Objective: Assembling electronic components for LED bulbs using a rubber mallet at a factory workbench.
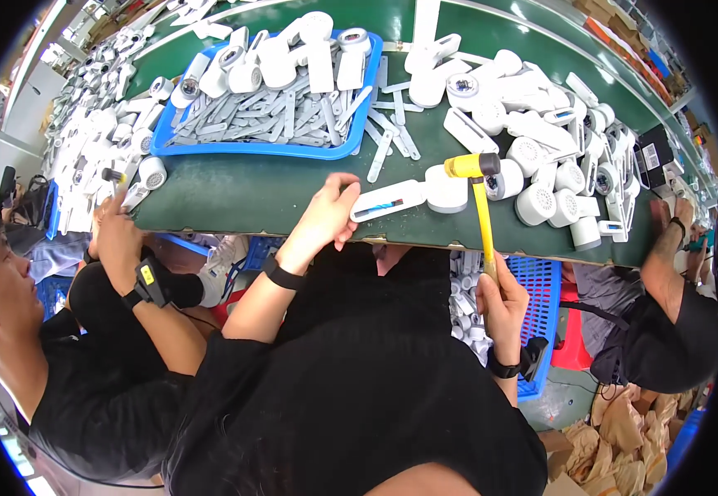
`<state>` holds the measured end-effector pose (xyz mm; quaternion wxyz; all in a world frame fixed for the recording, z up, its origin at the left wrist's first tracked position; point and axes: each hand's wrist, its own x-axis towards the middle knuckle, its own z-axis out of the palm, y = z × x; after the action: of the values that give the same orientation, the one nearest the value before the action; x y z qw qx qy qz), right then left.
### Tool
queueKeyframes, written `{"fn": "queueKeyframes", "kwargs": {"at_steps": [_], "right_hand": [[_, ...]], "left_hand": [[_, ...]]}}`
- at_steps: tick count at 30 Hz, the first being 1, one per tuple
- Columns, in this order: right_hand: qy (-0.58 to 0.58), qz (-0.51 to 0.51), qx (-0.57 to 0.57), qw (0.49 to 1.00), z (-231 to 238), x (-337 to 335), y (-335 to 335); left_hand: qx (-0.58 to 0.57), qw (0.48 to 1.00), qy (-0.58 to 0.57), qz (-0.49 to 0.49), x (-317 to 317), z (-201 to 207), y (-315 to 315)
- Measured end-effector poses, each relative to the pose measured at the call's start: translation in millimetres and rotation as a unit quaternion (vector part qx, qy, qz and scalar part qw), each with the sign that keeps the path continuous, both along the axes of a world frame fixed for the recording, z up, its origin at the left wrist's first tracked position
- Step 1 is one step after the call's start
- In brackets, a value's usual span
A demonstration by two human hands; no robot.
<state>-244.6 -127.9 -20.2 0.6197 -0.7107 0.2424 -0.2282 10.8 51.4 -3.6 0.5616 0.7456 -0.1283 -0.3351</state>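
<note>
Green felt-like table top [235, 194] spans the view, its near edge running from 9 to 3 o'clock. At 11 o'clock on it sits a blue tray [161, 142] holding grey flat strips and white housings; at 2 o'clock, a loose heap of white round-headed housings [541, 140].

Work piece: one white handled housing [413, 197], lying flat near the table's near edge, just right of centre, long axis roughly 8-to-2 o'clock, a blue-and-red strip showing in its handle slot.

Left hand [326, 217]: palm down on the table edge, fingers together and curled, fingertips touching the handle end at its 9 o'clock side.

Right hand [504, 302]: below the table edge, fingers wrapped closed around the handle of the yellow mallet [479, 194]; mallet head hangs just right of the piece's round head, at its 3 o'clock.

Judgement: blow lands better if the left hand pins the handle flat and fingertips stay clear of the head; strike square, short stroke.

Co-workers' arms at 9 and 3 o'clock.
</note>
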Motion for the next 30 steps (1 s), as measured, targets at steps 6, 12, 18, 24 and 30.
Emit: {"fn": "queueKeyframes", "kwargs": {"at_steps": [6, 12, 18, 24, 30], "right_hand": [[0.0, 0.018, 0.024, 1.0, 3, 18, 4], [-0.01, 0.037, -0.003, 0.999, -3, 24, 5], [-0.009, 0.035, 0.008, 0.999, -4, 25, 4], [-0.004, 0.033, 0.014, 0.999, -5, 21, 4], [-0.004, 0.028, 0.024, 0.999, -6, 21, 4]], "left_hand": [[0.097, 0.969, -0.227, -0.008, -2, -7, -12], [0.08, 0.86, -0.49, -0.119, -13, 19, -7], [0.014, 0.816, -0.532, -0.226, -8, 9, -11], [0.03, 0.874, -0.42, -0.241, 8, 16, -15], [0.203, 0.804, -0.558, -0.033, 9, 18, -48]]}}
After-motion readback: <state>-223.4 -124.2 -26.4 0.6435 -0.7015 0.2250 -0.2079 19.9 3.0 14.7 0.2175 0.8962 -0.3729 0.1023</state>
